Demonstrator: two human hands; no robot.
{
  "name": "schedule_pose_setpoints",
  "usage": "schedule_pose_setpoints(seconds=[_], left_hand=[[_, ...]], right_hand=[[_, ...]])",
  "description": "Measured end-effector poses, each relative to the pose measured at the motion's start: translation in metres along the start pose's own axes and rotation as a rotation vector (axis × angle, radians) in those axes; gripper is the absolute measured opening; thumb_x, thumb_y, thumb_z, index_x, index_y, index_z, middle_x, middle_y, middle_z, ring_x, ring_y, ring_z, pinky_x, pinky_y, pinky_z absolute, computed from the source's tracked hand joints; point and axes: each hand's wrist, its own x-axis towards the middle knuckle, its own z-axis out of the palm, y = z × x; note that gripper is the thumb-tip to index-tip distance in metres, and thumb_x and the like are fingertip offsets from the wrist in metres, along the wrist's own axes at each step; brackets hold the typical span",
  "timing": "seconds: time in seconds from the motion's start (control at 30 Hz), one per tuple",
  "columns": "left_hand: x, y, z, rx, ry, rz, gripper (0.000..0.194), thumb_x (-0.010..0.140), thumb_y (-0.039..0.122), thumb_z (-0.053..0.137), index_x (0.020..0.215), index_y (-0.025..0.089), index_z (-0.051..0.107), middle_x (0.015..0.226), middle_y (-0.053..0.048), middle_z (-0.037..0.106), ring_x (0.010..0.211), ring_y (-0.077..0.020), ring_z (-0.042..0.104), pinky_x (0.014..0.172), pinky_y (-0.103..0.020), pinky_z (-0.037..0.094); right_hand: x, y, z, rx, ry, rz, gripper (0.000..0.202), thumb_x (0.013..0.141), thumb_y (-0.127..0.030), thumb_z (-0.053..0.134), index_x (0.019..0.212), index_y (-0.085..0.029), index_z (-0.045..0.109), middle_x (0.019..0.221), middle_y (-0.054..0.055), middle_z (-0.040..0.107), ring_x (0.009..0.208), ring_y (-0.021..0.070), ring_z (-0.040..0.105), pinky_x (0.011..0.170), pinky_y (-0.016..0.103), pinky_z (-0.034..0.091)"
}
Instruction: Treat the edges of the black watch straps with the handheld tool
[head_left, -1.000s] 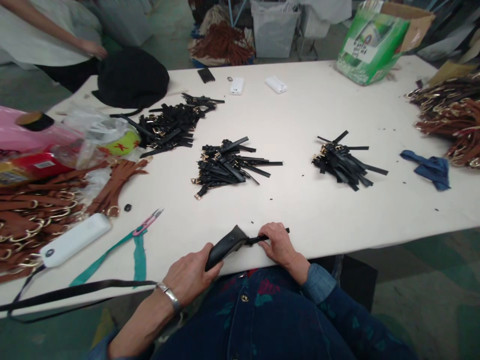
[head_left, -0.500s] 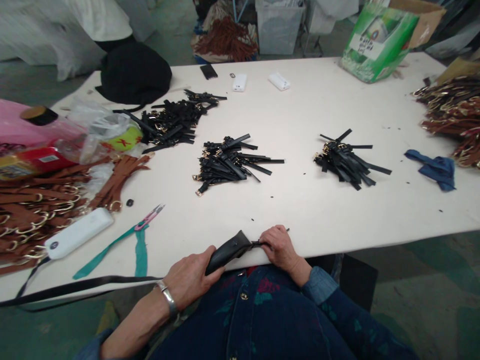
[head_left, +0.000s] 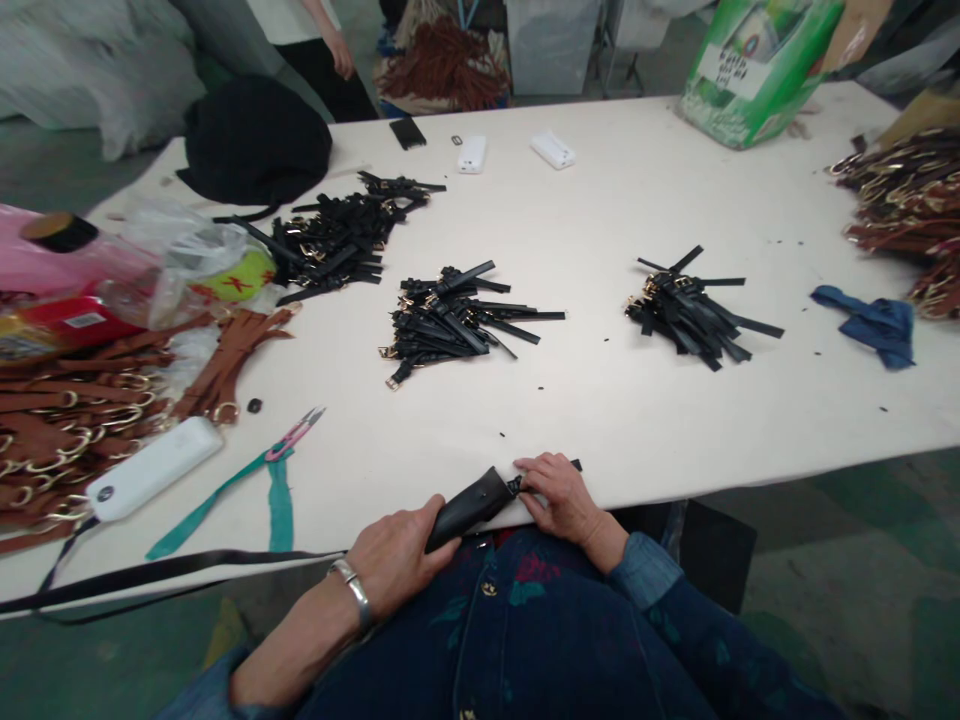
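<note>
Head: straps (head_left: 450, 325); green box (head_left: 754, 80), contents hidden

Even, diffuse light, bright tabletop (head_left: 675, 420), dimmer floor (head_left: 847, 570), faint shadows, edges stretched, fine detail soft

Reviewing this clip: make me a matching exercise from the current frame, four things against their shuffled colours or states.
Things:
1. left hand
2. right hand
3. snips
4. cloth

Descriptions:
A. blue, crumpled
B. holding a thin black strap
C. pink, touching teal ribbon
D. holding a thick black piece

Pairs: 1-D, 2-B, 3-C, 4-A
</note>
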Motion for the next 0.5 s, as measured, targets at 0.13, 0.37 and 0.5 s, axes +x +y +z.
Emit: schedule_pose_setpoints(seconds=[0.13,0.37,0.5], left_hand=[[-0.003,0.003,-0.001,0.018,-0.026,-0.025,0.034,0.078,0.051,0.031,0.096,0.025,0.044,0.078,-0.004,0.064,0.071,-0.0205,0.060,0.059,-0.028,0.039],[-0.012,0.013,-0.006,0.053,-0.050,-0.002,0.034,0.080,0.049,0.028,0.097,0.024,0.043,0.080,-0.005,0.064,0.073,-0.0221,0.061,0.060,-0.031,0.041],[-0.007,0.022,-0.006,0.069,-0.045,0.006,0.035,0.080,0.048,0.028,0.100,0.023,0.042,0.084,-0.006,0.064,0.076,-0.0229,0.061,0.062,-0.032,0.042]], right_hand=[[0.002,0.001,-0.005,0.060,-0.042,-0.011,0.015,0.074,-0.015,0.053,0.089,-0.019,0.052,0.093,0.006,0.059,0.086,0.0191,0.047,0.076,0.034,0.036],[0.001,0.006,-0.015,0.195,-0.013,0.018,0.017,0.078,-0.018,0.052,0.094,-0.019,0.051,0.089,0.006,0.058,0.087,0.0190,0.048,0.077,0.034,0.040],[0.002,0.009,-0.016,0.239,-0.003,0.007,0.018,0.077,-0.020,0.054,0.095,-0.021,0.053,0.089,0.006,0.059,0.086,0.0187,0.050,0.077,0.035,0.041]])
